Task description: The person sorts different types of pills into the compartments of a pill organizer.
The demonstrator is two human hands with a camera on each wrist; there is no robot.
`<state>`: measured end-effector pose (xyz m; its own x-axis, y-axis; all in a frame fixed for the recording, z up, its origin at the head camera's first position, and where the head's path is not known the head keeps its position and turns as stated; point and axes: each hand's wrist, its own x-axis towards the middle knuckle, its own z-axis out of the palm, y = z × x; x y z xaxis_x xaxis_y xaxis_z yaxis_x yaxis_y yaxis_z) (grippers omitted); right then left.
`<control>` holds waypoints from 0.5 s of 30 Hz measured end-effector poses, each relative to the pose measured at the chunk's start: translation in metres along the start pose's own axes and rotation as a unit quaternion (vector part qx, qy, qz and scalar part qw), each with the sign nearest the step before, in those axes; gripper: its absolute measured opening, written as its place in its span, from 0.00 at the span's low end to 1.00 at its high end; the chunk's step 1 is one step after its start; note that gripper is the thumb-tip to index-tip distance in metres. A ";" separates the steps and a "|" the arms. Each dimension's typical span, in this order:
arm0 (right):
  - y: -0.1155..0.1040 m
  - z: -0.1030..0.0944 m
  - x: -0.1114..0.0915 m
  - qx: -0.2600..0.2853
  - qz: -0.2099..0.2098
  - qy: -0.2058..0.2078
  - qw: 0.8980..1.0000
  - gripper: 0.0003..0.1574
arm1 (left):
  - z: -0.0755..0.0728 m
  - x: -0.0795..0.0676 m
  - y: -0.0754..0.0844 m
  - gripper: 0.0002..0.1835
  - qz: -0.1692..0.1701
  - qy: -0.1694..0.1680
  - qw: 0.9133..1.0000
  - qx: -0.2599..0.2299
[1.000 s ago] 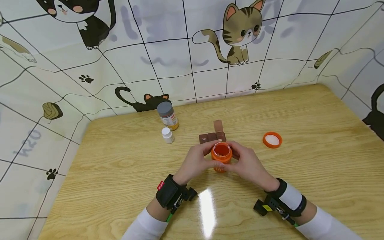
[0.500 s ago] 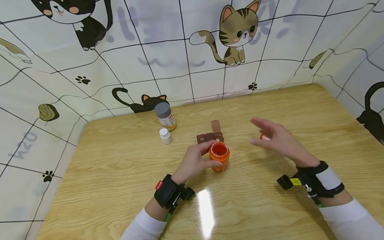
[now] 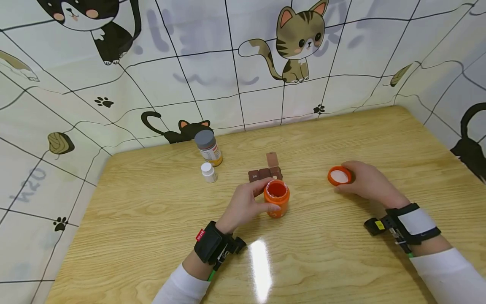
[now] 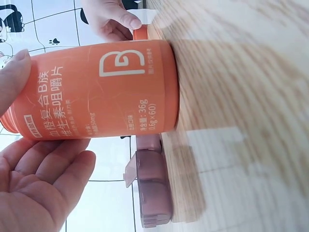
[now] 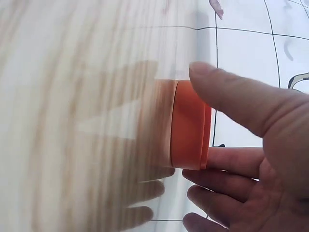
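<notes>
My left hand (image 3: 247,204) grips an open orange bottle (image 3: 279,207) round its upper part, thumb at the near side and fingers behind. In the left wrist view the bottle's printed label (image 4: 123,65) faces the camera, and its base is at the tabletop. Off to the right, my right hand (image 3: 369,183) holds the bottle's orange lid (image 3: 339,175) by its edge, between thumb and fingers. White lining shows face up inside the lid. Just behind the bottle lies a brown pill organizer (image 3: 264,173) with one compartment flap raised.
A small white bottle (image 3: 209,173) stands at the back left, in front of a grey-capped jar (image 3: 209,147). A cat-patterned sheet (image 3: 212,63) hangs along the back of the wooden table (image 3: 152,228) and at its sides.
My right hand has left the orange bottle, moved right and taken the lid at its edge. The left hand has kept the bottle in nearly the same spot.
</notes>
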<state>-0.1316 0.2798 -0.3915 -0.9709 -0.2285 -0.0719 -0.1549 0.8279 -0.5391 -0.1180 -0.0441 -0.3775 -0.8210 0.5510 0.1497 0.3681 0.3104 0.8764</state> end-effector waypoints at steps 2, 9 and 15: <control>0.000 0.001 0.000 -0.008 0.003 0.002 1.000 0.41 | 0.000 0.001 0.000 0.30 -0.002 0.000 1.000 0.002; -0.005 -0.001 0.001 -0.018 0.010 0.005 1.000 0.40 | 0.001 0.003 0.001 0.30 -0.009 -0.006 1.000 0.001; -0.047 -0.007 -0.003 0.002 -0.051 0.038 0.998 0.37 | 0.000 0.002 0.002 0.29 -0.006 -0.001 1.000 0.007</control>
<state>-0.1225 0.2454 -0.3604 -0.9612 -0.2720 0.0469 -0.2530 0.8001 -0.5440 -0.1188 -0.0427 -0.3749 -0.8244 0.5491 0.1373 0.3638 0.3283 0.8717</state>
